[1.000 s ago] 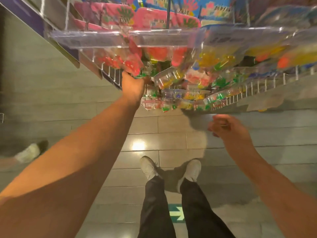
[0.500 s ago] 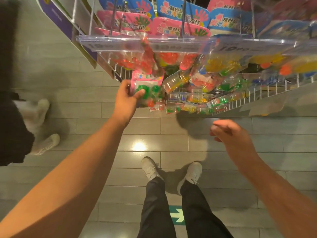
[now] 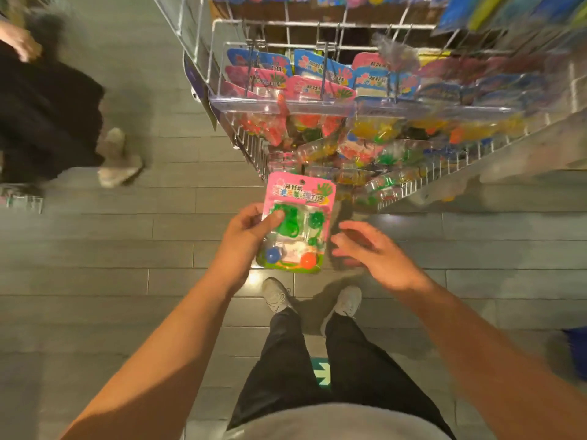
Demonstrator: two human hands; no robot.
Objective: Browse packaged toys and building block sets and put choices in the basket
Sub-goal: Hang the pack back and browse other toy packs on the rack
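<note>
Pulled clear of the rack since half a second ago, the pink toy pack (image 3: 297,222) now sits at the centre of the frame, lower and closer to the body than before. Its card shows green shapes plus a blue and an orange ball under a clear blister. The left hand (image 3: 246,235) grips its left edge, thumb curled over the front onto a green piece. The right hand (image 3: 370,250) has moved in just beside the pack's right edge, fingers loosely spread and holding nothing, not touching it as far as the blur allows. Above, in the upper middle, the wire rack (image 3: 320,36) carries rows of similar pink and blue packs. At the upper left, another person in dark clothing (image 3: 47,112) stands on the grey tiled floor (image 3: 111,249).
</note>
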